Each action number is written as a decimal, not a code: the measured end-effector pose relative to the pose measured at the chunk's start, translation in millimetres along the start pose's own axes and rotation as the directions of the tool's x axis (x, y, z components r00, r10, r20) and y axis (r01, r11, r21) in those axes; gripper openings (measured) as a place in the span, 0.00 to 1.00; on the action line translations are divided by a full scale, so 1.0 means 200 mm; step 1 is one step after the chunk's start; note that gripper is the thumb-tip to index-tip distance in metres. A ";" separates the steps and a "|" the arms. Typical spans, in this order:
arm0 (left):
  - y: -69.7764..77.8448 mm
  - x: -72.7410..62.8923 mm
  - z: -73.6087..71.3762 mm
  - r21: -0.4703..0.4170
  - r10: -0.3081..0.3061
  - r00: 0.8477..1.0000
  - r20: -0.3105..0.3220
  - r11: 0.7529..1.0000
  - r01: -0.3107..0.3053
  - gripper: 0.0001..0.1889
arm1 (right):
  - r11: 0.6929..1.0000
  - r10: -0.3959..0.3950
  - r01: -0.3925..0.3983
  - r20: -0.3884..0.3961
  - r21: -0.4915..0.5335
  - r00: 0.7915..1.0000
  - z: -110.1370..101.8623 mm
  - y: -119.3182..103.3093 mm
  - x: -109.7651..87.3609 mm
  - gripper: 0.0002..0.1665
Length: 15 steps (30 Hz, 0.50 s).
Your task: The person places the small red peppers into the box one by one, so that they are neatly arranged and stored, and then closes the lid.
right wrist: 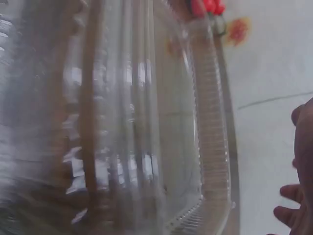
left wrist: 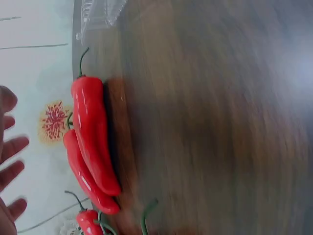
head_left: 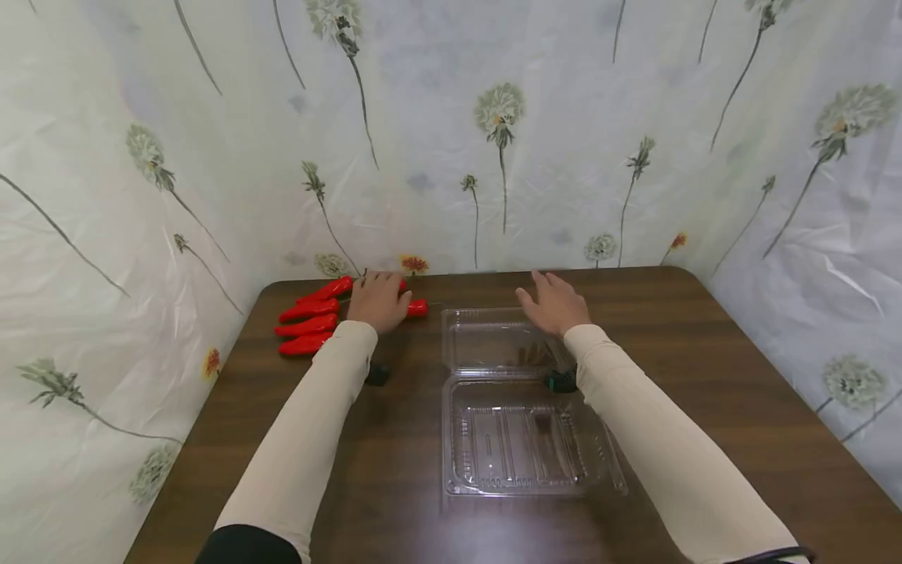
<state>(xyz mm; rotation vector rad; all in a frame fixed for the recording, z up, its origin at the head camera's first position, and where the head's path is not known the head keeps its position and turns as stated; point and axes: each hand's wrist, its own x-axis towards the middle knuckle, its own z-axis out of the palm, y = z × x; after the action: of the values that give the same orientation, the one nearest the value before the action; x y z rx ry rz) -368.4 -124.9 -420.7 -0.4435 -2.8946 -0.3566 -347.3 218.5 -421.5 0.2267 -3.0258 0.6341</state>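
Observation:
Several glossy red peppers (head_left: 306,326) with green stems lie in a stack of rows at the left of the table. Above the right-hand end of this group is my left hand (head_left: 379,301), its fingers spread and holding nothing; it hides part of the peppers. Two peppers (left wrist: 90,129) lie side by side in the left wrist view. A clear plastic clamshell box (head_left: 448,439) stands unfolded at the middle, its lid (head_left: 486,342) on the far side. My right hand (head_left: 557,304), fingers extended and nothing in it, hovers over the lid's far right corner.
The brown wooden table (head_left: 676,352) has rounded far corners. Behind it and along both sides hangs a pale sheet (head_left: 437,117) printed with dandelions. My right forearm (head_left: 655,423) passes over the box's right edge.

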 end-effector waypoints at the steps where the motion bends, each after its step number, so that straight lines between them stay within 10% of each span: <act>1: -0.01 -0.01 -0.01 -0.010 0.028 1.000 -0.009 1.000 -0.028 0.25 | 0.999 0.000 0.001 -0.004 0.039 1.000 -0.01 0.01 -0.03 0.43; 9: -0.17 -0.18 -0.10 -0.136 0.158 0.987 -0.030 0.978 -0.161 0.20 | 0.942 0.141 -0.140 0.017 0.305 0.990 -0.12 0.15 -0.42 0.50; 15: -0.33 -0.34 -0.21 -0.186 0.119 0.992 -0.039 0.975 -0.124 0.20 | 0.855 0.221 -0.282 0.186 0.436 0.957 -0.13 0.22 -0.75 0.55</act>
<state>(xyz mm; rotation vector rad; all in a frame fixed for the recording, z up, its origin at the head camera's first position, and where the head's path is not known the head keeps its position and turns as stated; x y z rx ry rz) -319.1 -214.8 -410.0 -0.6375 -2.8012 -0.6146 -205.0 289.6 -426.6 -0.1314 -2.9975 1.4125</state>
